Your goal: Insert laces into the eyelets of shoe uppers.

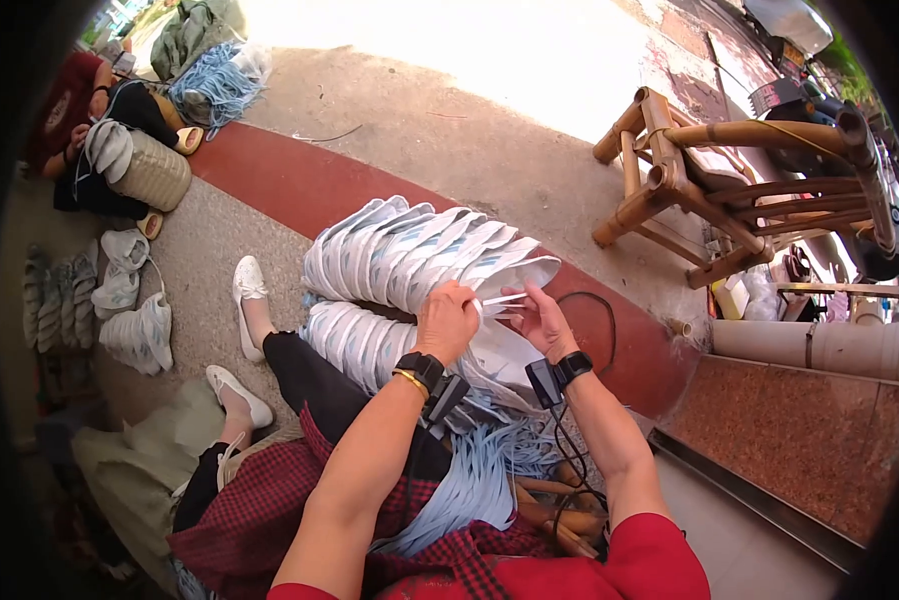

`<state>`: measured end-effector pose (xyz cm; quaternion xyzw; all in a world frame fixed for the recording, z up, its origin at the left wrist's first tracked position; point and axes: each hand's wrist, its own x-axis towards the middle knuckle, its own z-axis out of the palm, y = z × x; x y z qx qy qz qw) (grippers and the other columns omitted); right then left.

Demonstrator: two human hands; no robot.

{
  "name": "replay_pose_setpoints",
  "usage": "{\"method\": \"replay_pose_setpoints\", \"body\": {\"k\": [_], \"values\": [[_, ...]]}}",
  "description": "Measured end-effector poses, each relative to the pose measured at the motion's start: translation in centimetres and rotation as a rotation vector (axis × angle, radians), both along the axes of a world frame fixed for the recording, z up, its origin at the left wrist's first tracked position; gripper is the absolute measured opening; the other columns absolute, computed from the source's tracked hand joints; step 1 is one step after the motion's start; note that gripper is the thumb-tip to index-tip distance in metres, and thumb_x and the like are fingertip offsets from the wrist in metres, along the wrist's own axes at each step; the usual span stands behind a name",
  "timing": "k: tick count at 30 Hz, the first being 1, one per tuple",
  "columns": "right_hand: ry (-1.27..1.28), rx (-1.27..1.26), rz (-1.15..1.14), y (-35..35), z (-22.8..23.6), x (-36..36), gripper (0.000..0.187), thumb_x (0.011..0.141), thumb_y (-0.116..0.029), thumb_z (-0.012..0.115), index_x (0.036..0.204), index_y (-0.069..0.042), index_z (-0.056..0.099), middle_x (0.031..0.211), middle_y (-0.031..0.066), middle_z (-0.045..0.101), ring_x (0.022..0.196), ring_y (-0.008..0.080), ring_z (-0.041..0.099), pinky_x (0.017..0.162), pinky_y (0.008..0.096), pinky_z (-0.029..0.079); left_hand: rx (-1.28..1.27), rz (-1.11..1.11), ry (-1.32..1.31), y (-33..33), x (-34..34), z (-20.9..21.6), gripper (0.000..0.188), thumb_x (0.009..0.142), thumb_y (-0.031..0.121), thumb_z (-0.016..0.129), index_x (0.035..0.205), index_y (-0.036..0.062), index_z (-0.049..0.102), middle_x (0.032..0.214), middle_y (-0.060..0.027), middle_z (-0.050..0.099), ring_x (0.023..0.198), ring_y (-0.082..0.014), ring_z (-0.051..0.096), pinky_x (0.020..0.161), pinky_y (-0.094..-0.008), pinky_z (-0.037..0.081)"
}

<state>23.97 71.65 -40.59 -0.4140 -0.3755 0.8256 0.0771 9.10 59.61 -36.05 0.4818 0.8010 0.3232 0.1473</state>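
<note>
In front of my knees lie two long rows of nested white fabric pieces (399,255) with pale blue markings; their exact kind I cannot make out. At the right end of these rows, my left hand (447,322) is closed, pinching narrow white strips (501,304). My right hand (543,324) faces it, its fingers curled around the other end of the strips. The strips stretch across the short gap between both hands. Beneath my forearms hangs a bundle of light blue strips (479,475), spread over my lap.
A bamboo chair (669,190) stands at the far right, beside a white pipe (809,347). Another person (74,130) sits at the upper left with a similar stack (149,170). More white stacks (137,330) lie on the left floor. A dark cable (609,320) curls near my right hand.
</note>
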Motion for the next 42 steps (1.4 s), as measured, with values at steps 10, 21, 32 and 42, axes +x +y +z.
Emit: {"method": "replay_pose_setpoints", "body": {"k": [10, 21, 32, 42], "values": [[0.238, -0.271, -0.356, 0.6, -2.2, -2.1, 0.037, 0.097, -0.034, 0.052, 0.068, -0.014, 0.042, 0.059, -0.0036, 0.032, 0.051, 0.0101, 0.034, 0.043, 0.0239, 0.025, -0.101, 0.484, -0.734, -2.6, -6.8, -4.8, 0.032, 0.092, 0.029, 0.050, 0.071, 0.0052, 0.055, 0.061, -0.0041, 0.055, 0.054, -0.0123, 0.052, 0.047, -0.0250, 0.041], [0.059, 0.440, 0.331, -1.1, -1.7, -2.3, 0.069, 0.073, -0.031, 0.072, 0.128, 0.003, 0.047, 0.103, 0.0138, 0.066, 0.089, 0.0167, 0.063, 0.070, 0.0298, 0.051, -0.032, 0.513, -0.938, -1.3, -5.9, 7.0, 0.042, 0.093, 0.028, 0.054, 0.127, 0.0021, 0.051, 0.111, -0.0078, 0.054, 0.081, -0.0172, 0.062, 0.065, -0.0286, 0.049], [-0.076, 0.740, 0.248, -4.6, -2.9, -7.7, 0.067, 0.071, -0.038, 0.073, 0.122, 0.002, 0.057, 0.109, 0.0223, 0.066, 0.103, 0.0382, 0.062, 0.092, 0.0393, 0.046, 0.082, 0.403, -1.072, -14.5, -10.3, 22.6, 0.032, 0.097, 0.021, 0.053, 0.124, 0.0036, 0.051, 0.111, -0.0065, 0.060, 0.079, -0.0131, 0.061, 0.065, -0.0229, 0.049], [0.032, 0.650, -0.190, -6.5, 7.5, -16.5, 0.032, 0.075, -0.026, 0.071, 0.085, 0.005, 0.067, 0.073, 0.0098, 0.066, 0.065, 0.0174, 0.060, 0.061, 0.0329, 0.047, 0.575, 0.378, -0.946, -28.4, -10.4, 24.1, 0.031, 0.095, 0.024, 0.058, 0.119, 0.0053, 0.053, 0.109, -0.0063, 0.059, 0.080, -0.0107, 0.055, 0.063, -0.0224, 0.044]]}}
